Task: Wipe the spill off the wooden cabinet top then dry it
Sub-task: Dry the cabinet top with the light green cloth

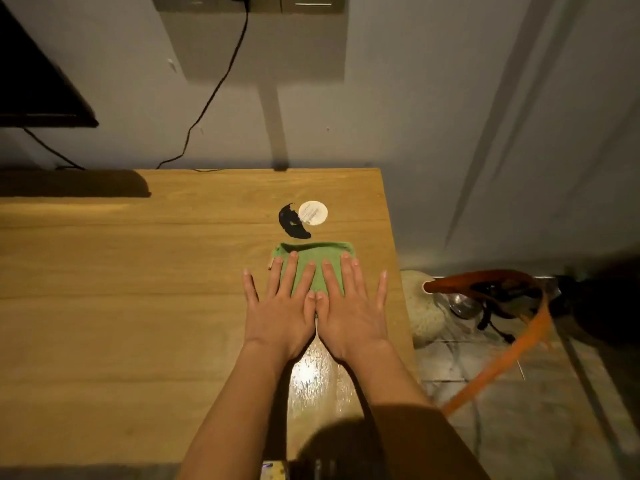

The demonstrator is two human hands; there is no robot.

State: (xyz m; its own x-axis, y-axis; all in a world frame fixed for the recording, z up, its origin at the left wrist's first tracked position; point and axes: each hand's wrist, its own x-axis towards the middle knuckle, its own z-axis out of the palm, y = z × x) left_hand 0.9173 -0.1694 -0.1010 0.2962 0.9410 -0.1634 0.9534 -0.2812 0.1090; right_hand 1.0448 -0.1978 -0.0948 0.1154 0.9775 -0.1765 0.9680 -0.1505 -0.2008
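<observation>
A green cloth (313, 252) lies flat on the wooden cabinet top (138, 271), near its right edge. My left hand (280, 306) and my right hand (349, 306) press down on it side by side, palms flat, fingers spread, thumbs touching. Behind my wrists a wet, shiny streak (313, 375) runs back toward me and reflects the light. Just beyond the cloth's far edge sits a black crescent-shaped smear (291, 225) beside a round white lid (313, 213).
The cabinet's right edge drops to a tiled floor with a pale round stone (420, 306), an orange broom (498, 358) and dark clutter. A black cable (214, 91) hangs down the grey wall. A dark screen (34, 81) sits at far left.
</observation>
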